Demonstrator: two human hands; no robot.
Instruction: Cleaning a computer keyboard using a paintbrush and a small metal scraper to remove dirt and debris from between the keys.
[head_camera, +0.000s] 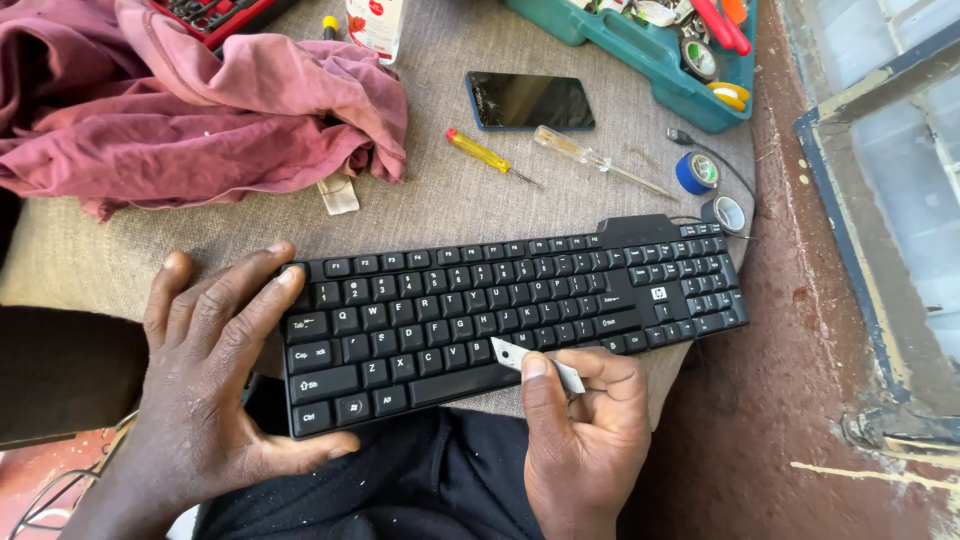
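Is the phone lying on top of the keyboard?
No, the phone lies on the grey cloth apart from the black keyboard.

One black keyboard (510, 310) lies under both hands; beyond the hands lie two screwdrivers (487, 155), two tape rolls (697, 172), one phone (529, 101), one maroon cloth (200, 110).

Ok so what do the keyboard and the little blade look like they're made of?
The keyboard looks like matte black moulded plastic with white legends. The blade in the right hand appears thin pale metal, judging by its flat, light sheen.
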